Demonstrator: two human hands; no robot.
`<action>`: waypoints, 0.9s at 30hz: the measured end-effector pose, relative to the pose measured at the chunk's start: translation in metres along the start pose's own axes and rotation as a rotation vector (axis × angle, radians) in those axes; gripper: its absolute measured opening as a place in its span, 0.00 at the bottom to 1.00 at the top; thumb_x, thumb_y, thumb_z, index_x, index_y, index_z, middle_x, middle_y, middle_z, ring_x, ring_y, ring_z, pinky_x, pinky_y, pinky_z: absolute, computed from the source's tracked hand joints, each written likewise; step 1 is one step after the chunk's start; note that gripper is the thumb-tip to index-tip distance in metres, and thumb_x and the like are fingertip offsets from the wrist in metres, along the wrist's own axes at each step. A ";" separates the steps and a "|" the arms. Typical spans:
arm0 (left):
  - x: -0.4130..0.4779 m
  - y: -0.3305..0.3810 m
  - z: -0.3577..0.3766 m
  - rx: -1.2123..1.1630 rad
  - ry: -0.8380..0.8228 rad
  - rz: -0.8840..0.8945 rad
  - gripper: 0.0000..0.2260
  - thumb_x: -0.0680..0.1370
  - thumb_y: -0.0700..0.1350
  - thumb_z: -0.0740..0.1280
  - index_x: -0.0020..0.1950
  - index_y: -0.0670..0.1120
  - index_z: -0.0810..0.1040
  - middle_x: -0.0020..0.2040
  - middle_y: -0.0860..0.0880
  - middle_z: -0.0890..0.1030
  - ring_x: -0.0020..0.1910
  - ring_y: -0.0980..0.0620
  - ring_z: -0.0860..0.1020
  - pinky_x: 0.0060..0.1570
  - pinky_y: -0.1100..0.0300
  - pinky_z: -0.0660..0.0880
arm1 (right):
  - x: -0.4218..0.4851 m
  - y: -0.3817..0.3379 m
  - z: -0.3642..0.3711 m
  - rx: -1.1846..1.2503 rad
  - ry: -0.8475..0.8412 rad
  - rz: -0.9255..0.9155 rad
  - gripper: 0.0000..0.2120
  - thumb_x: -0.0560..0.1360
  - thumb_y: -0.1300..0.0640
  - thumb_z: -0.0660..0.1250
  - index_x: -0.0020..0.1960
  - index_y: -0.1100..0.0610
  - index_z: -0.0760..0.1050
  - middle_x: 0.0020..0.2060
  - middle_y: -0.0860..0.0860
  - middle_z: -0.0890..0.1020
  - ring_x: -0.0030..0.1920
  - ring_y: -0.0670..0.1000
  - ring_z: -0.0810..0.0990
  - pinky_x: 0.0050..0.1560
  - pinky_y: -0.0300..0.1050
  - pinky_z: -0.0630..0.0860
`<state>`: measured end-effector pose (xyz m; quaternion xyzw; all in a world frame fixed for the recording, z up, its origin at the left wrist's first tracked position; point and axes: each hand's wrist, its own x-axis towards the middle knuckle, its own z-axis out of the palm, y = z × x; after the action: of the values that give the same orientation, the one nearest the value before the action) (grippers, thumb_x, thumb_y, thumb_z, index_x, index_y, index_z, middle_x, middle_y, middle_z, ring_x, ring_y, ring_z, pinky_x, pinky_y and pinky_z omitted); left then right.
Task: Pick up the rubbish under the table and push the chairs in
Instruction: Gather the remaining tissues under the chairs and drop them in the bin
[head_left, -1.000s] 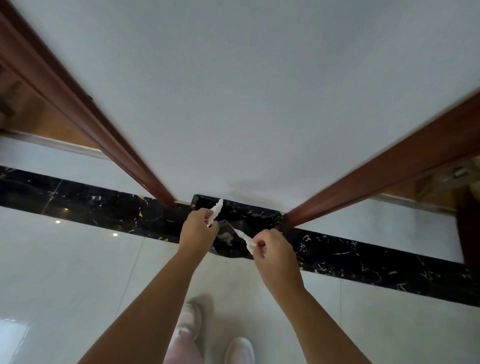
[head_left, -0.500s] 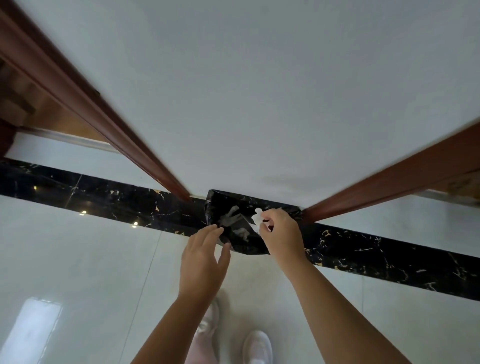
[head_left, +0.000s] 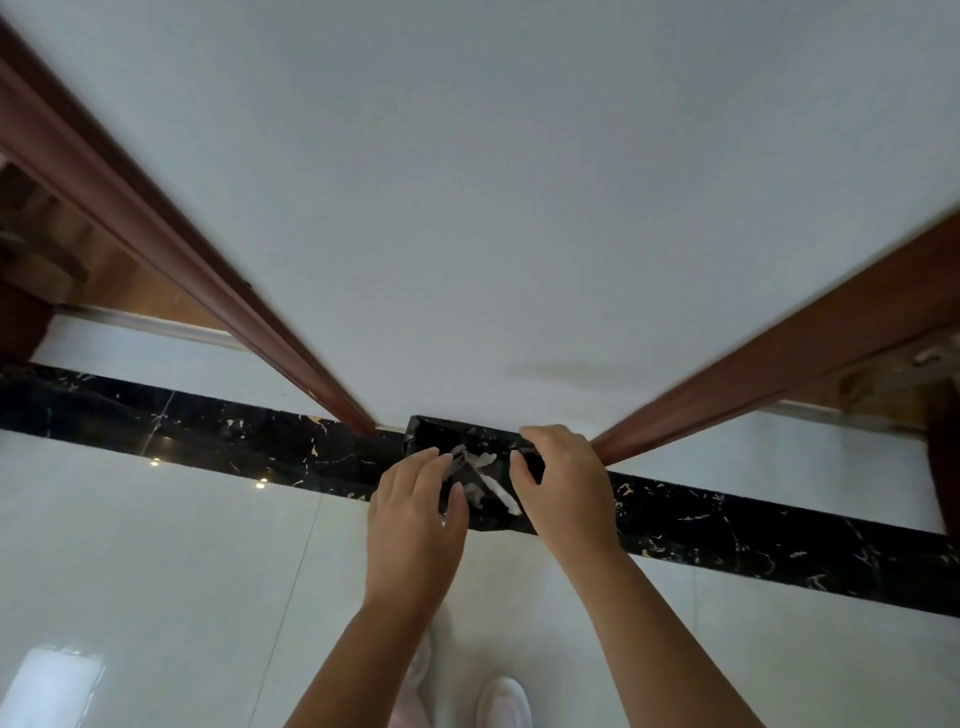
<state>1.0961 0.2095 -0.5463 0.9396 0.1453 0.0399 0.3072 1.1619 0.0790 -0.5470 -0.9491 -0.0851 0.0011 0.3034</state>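
A black rubbish bag (head_left: 496, 524) stands open on the floor against the white wall's corner. White crumpled paper scraps (head_left: 488, 480) lie inside it. My left hand (head_left: 415, 519) is at the bag's left edge, with the rim between thumb and fingers. My right hand (head_left: 563, 486) curls its fingers over the bag's right rim and grips it. No table or chairs show in this view.
A white wall (head_left: 493, 208) fills the view ahead, flanked by red-brown wooden door frames on the left (head_left: 182, 249) and on the right (head_left: 779, 353). The floor is pale glossy tile (head_left: 156, 571) with a black marble strip (head_left: 208, 431). My white shoes (head_left: 501, 699) are below.
Both hands held white paper scraps a second ago. The scraps now lie in the bag, and both hands have moved to the bag's rim.
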 end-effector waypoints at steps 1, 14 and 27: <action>0.000 0.010 -0.008 -0.009 0.013 0.006 0.20 0.74 0.50 0.56 0.55 0.40 0.79 0.54 0.44 0.80 0.54 0.43 0.77 0.55 0.50 0.73 | 0.000 -0.007 -0.013 -0.008 0.025 -0.019 0.09 0.69 0.61 0.69 0.49 0.62 0.79 0.41 0.55 0.83 0.43 0.57 0.80 0.43 0.49 0.78; -0.034 0.130 -0.110 -0.029 0.181 0.087 0.17 0.75 0.47 0.58 0.54 0.38 0.79 0.52 0.43 0.81 0.55 0.41 0.76 0.57 0.46 0.70 | -0.032 -0.075 -0.179 -0.045 0.245 -0.114 0.12 0.73 0.54 0.60 0.48 0.58 0.79 0.44 0.51 0.83 0.46 0.52 0.80 0.49 0.46 0.74; -0.055 0.255 -0.158 -0.028 0.145 0.450 0.17 0.75 0.47 0.57 0.54 0.39 0.79 0.53 0.42 0.81 0.56 0.40 0.77 0.56 0.47 0.71 | -0.080 -0.084 -0.308 -0.142 0.487 -0.028 0.13 0.73 0.53 0.63 0.50 0.59 0.80 0.46 0.53 0.84 0.49 0.52 0.81 0.53 0.51 0.76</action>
<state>1.0805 0.0865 -0.2676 0.9386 -0.0467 0.1768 0.2925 1.0863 -0.0435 -0.2510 -0.9390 -0.0225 -0.2379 0.2475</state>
